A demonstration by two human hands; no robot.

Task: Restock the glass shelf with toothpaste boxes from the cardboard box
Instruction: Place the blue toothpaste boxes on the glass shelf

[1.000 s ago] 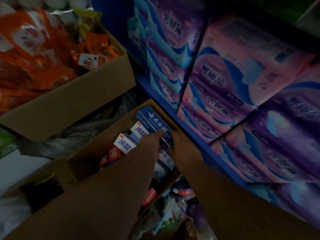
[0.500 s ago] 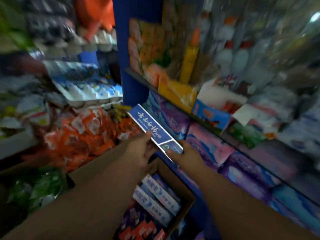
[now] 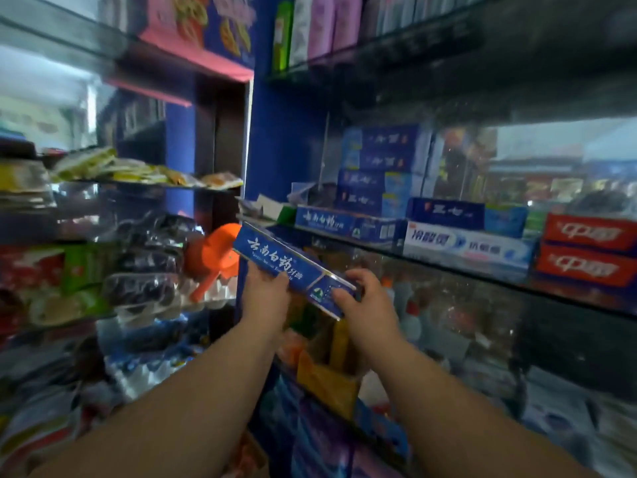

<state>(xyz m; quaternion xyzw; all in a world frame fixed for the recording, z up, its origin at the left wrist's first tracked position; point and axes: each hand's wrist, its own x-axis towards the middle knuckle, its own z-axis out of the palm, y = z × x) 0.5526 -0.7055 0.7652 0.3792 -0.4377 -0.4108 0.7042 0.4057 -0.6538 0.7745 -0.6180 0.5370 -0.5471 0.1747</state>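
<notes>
Evidently for steadiness, the left hand (image 3: 267, 293) gripped the toothpaste box (image 3: 275, 257) at mid-length and the right hand (image 3: 367, 300) pinched its near end, fingers curled round it, just below the glass shelf (image 3: 482, 274).

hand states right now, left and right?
Left hand: holding the blue toothpaste box, gripped near its middle.
Right hand: holding the same box, at its near end.
</notes>
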